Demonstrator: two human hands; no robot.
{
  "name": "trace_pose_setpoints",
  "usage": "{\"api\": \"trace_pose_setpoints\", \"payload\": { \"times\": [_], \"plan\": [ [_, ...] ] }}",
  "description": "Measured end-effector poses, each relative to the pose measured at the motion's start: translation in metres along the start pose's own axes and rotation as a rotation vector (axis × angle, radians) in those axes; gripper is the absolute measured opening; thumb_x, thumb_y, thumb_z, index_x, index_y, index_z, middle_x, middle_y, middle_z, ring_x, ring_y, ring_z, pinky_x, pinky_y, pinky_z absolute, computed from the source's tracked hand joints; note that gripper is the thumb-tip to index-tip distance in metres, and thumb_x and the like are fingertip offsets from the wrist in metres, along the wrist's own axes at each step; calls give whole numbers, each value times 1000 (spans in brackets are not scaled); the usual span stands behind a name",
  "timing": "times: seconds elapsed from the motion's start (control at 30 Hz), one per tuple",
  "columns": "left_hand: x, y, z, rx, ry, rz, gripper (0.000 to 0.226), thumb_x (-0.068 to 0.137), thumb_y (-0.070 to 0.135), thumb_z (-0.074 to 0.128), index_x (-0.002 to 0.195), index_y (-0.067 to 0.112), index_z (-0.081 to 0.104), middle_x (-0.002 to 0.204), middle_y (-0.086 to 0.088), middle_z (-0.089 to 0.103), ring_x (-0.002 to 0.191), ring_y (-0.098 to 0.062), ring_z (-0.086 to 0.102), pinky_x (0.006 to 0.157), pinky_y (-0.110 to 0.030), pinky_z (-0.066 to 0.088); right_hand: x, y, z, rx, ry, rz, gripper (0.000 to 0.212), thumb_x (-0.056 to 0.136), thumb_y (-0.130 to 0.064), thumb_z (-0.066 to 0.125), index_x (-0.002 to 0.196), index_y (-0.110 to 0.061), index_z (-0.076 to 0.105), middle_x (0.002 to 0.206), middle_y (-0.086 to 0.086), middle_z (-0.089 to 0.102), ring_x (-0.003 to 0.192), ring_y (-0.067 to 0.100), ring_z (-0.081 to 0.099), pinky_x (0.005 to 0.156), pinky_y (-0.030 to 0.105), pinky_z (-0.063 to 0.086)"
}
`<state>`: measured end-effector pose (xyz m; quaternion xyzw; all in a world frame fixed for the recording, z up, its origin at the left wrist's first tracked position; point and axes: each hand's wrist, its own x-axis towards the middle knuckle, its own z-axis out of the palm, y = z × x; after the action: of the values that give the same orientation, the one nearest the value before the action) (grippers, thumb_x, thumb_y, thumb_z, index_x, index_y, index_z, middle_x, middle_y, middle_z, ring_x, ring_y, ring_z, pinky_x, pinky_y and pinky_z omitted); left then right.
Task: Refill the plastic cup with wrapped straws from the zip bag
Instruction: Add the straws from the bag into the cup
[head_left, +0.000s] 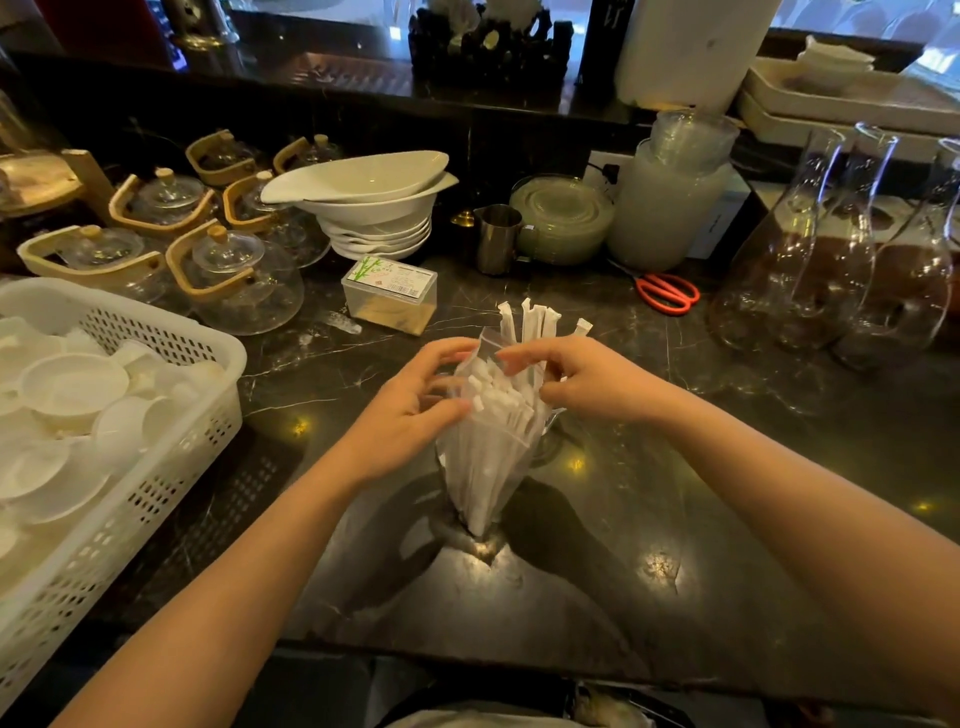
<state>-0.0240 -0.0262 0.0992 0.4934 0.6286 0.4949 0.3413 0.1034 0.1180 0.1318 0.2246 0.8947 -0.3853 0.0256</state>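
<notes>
A clear zip bag (485, 470) full of white wrapped straws stands upright on the dark marble counter, its mouth pulled apart. My left hand (415, 410) pinches the left lip of the bag. My right hand (582, 382) grips the right lip near the top. Behind the bag, several wrapped straws (535, 319) stick up from a clear plastic cup (548, 418), which is mostly hidden by the bag and my right hand.
A white perforated basket (171, 395) of small white dishes sits at the left. Glass teapots (234, 275), stacked white bowls (374, 208), a toothpick box (389, 293), a steel jug (496, 239), red scissors (667, 293) and glass carafes (841, 249) crowd the back.
</notes>
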Motion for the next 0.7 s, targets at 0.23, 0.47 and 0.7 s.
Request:
{"api": "trace_pose_setpoints", "payload": {
  "times": [0.23, 0.47, 0.7],
  "plan": [
    [7, -30, 10, 73, -46, -184, 122, 56, 28, 81, 141, 32, -7, 132, 14, 28, 125, -10, 34, 105, -28, 29, 3, 4, 1, 9, -14, 11, 61, 78, 3, 54, 131, -25, 41, 126, -1, 52, 63, 5, 43, 55, 10, 44],
    [14, -67, 36, 64, -55, -235, 140, 45, 29, 88, 132, 47, -20, 155, 2, 2, 142, -18, 8, 116, -49, 16, 1, -1, 5, 208, -49, 55, 64, 76, 6, 54, 130, -25, 41, 128, -8, 43, 89, 10, 57, 68, 19, 54],
    [16, -78, 51, 25, 52, -187, 115, 50, 15, 86, 129, 41, 6, 129, 14, 30, 125, -8, 31, 102, -29, 31, 7, 0, 10, 215, -120, 123, 77, 72, 5, 59, 137, -23, 29, 142, 2, 36, 120, 24, 50, 91, 39, 52]
  ]
}}
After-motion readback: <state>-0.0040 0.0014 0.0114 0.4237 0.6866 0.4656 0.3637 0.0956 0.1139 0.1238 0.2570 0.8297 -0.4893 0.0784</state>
